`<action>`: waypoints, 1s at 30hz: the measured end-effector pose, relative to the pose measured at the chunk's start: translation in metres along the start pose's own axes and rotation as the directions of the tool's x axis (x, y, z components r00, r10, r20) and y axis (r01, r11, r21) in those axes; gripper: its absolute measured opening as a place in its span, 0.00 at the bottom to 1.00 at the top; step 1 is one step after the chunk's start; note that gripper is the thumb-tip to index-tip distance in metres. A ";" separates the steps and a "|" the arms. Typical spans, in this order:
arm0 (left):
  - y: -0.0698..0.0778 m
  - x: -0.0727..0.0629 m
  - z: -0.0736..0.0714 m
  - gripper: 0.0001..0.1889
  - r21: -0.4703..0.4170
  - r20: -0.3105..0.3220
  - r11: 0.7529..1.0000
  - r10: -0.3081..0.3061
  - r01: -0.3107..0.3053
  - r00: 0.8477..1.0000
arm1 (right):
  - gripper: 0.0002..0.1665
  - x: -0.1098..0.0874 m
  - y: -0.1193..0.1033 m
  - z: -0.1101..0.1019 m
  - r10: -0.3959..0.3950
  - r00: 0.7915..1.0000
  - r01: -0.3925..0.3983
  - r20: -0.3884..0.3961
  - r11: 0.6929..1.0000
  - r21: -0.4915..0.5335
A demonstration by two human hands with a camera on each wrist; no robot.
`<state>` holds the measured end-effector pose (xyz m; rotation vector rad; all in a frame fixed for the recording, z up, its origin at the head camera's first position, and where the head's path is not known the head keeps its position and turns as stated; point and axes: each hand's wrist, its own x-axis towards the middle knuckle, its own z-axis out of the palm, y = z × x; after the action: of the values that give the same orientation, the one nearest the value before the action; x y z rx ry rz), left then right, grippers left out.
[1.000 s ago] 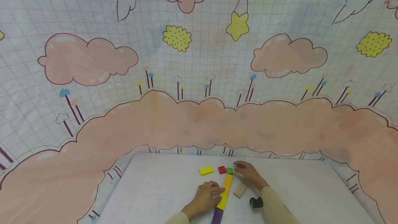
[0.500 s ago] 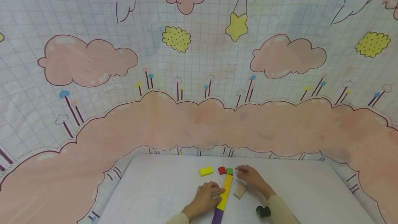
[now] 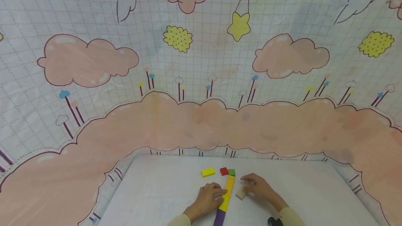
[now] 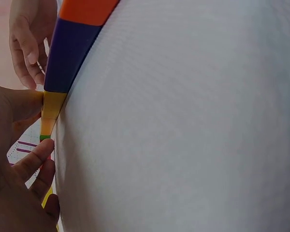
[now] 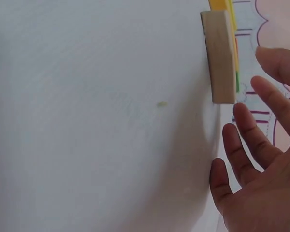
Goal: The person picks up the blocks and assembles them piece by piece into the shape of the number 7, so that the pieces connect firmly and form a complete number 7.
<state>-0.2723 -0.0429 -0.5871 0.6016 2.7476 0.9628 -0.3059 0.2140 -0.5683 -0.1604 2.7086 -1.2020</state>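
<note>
A line of coloured blocks runs away from me on the white table: a purple block point(image 3: 220, 217), a yellow block point(image 3: 224, 203), then an orange-yellow block point(image 3: 230, 182). My left hand point(image 3: 205, 197) rests against its left side, thumb and fingertips touching the yellow part. In the left wrist view, an orange block point(image 4: 89, 10) forms the near end, beyond the purple one. To the right, my right hand point(image 3: 258, 186) hovers over a plain wooden block point(image 3: 240, 194), its fingers spread and partly covering it. The right wrist view shows the wooden block point(image 5: 220, 57) just beyond the fingertips, with nothing gripped.
At the far end of the line sit a green block point(image 3: 231, 172) and a red block point(image 3: 223, 171). Left of them lies a separate yellow block point(image 3: 208, 172). A patterned cloth point(image 3: 201, 125) with clouds rises behind the white table point(image 3: 157, 184).
My right hand has drawn back from beside the green block, toward me and to the right, over the wooden block. My left hand has stayed in place on the line.
</note>
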 end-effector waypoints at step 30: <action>0.001 -0.002 -0.002 0.16 0.001 -0.011 1.000 0.009 -0.009 1.000 | 0.18 0.001 0.000 0.002 -0.014 0.998 0.012 -0.062 0.999 -0.031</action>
<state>-0.2704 -0.0437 -0.5849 0.6116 2.7573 0.9691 -0.3061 0.2128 -0.5695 -0.1471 2.7849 -1.1883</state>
